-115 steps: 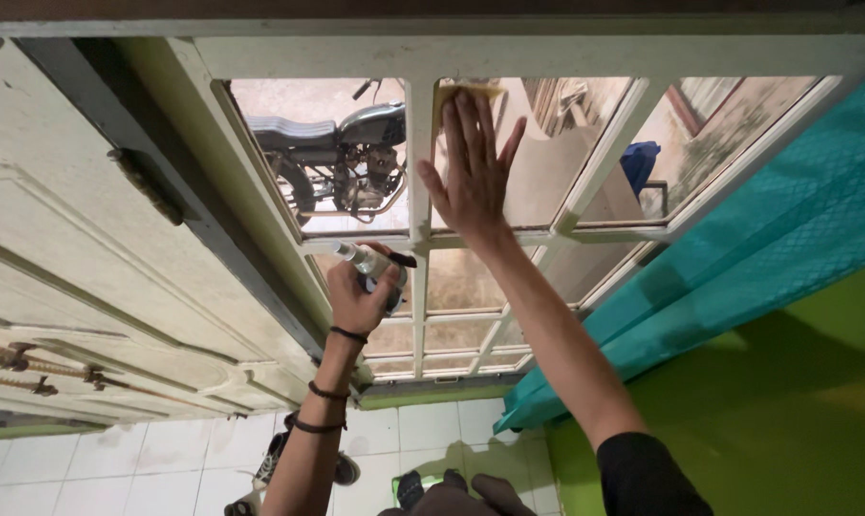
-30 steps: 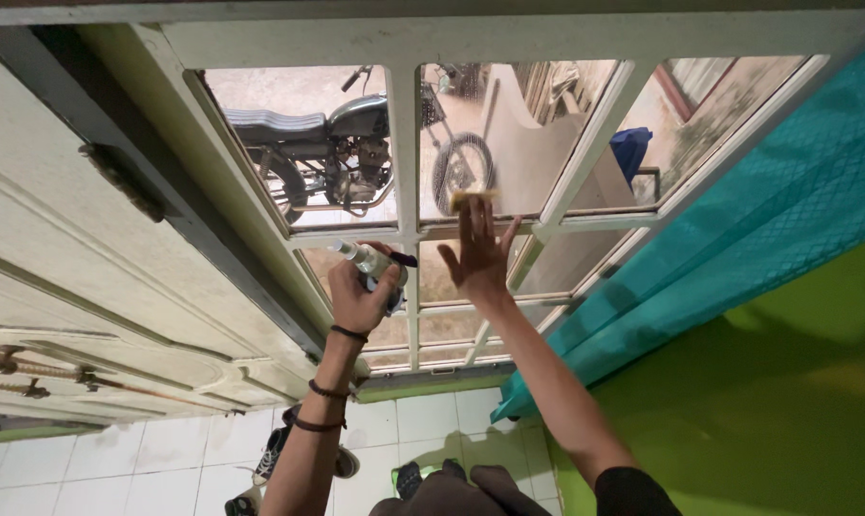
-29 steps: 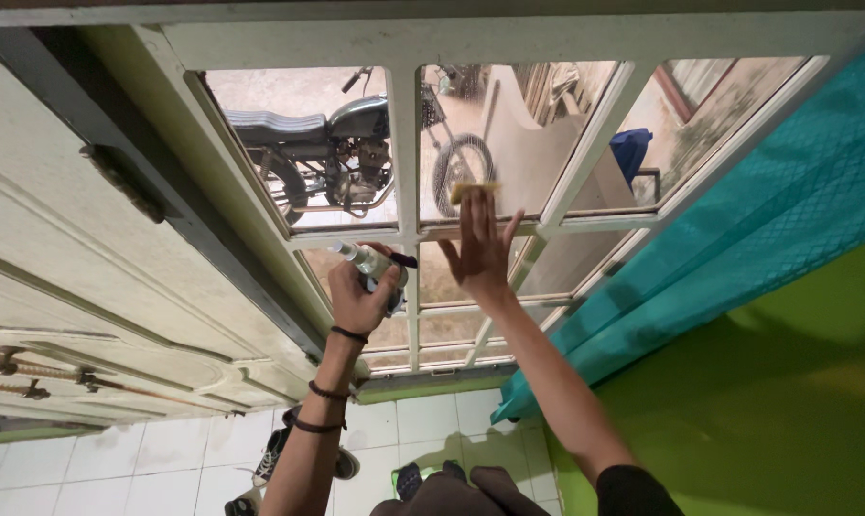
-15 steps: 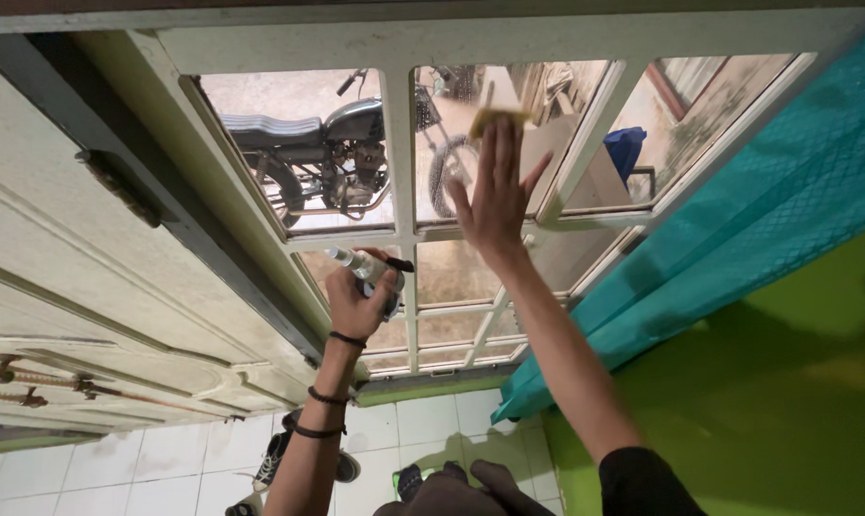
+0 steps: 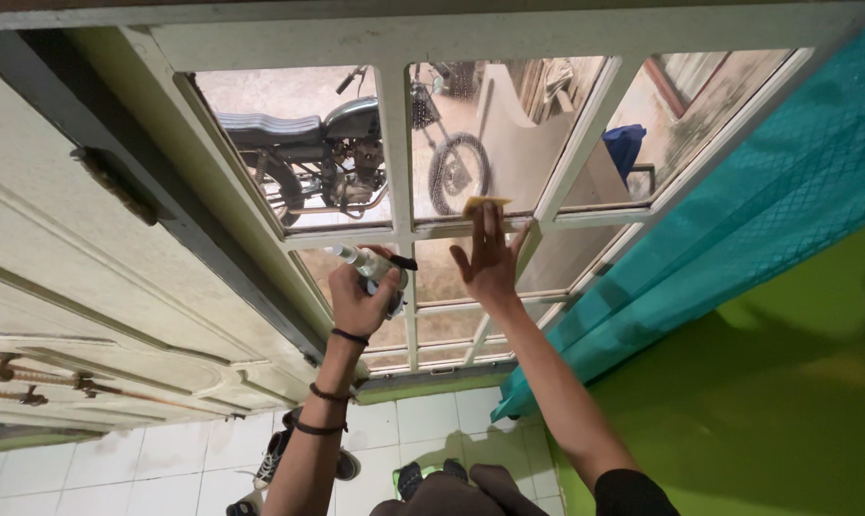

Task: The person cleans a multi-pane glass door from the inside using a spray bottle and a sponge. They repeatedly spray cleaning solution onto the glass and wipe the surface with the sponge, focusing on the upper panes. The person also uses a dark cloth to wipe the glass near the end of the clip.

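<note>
Right now the small yellow wiping cloth (image 5: 485, 203) lies flat against the window glass, at the foot of the upper middle pane just above the horizontal bar. It sits under the tips of your right hand (image 5: 490, 263); only its top edge peeks out above your fingers (image 5: 491, 222). Those fingers are spread wide and pressed flat, palm to the glass, so they pin the cloth rather than curl round it. Your right arm runs up from the lower right, nearly straight, with a black sleeve at the shoulder end.

Your left hand (image 5: 358, 301) is raised beside it, just left of the upright bar, and wrapped tight round a small clear spray bottle with a black trigger (image 5: 373, 267). The nozzle end points right, towards your other hand, and the two hands are near but apart. Dark bands circle your left wrist and forearm.

Around them stands the pale, worn wooden window frame (image 5: 395, 143), its bars dividing the glass into panes. Through the glass you see a parked motorcycle (image 5: 346, 158) outside and a blue object (image 5: 625, 148) further right. A cream panelled door (image 5: 79, 277) fills the left side, a teal curtain (image 5: 738, 229) hangs at the right, and a bright green wall (image 5: 767, 411) lies beyond it. Below are white floor tiles (image 5: 174, 468).
</note>
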